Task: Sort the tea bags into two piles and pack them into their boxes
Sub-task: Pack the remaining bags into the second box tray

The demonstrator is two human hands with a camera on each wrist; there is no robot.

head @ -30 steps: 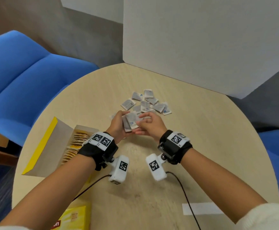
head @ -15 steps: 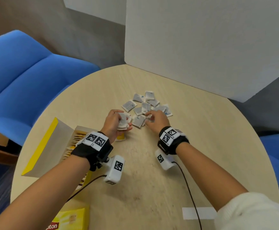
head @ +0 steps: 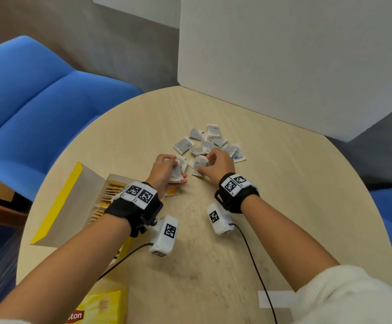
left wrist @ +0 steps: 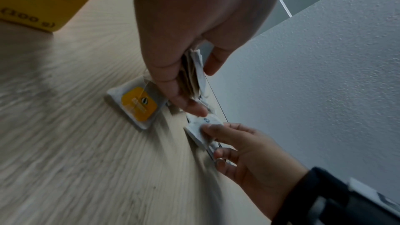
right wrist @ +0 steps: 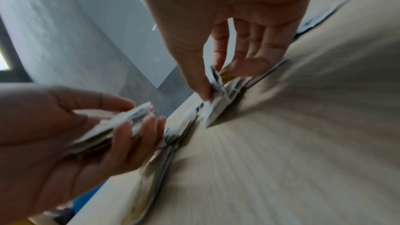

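Your left hand (head: pixel 164 170) grips a stack of white tea bags (head: pixel 175 172), fingers curled round it, as it did half a second ago, while your right hand (head: pixel 216 166), which was reaching into the loose pile (head: pixel 210 142) then, now pinches one blue-marked bag (head: pixel 201 161) at the pile's near edge. Roughly ten grey-white sachets lie in that pile. One yellow-tagged bag (left wrist: pixel 138 104) lies just left of it, near the open box (head: pixel 73 202) of upright yellow-tagged bags.

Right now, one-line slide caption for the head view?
Left hand holds a stack of tea bags while the right hand pinches another from the pile on the table.
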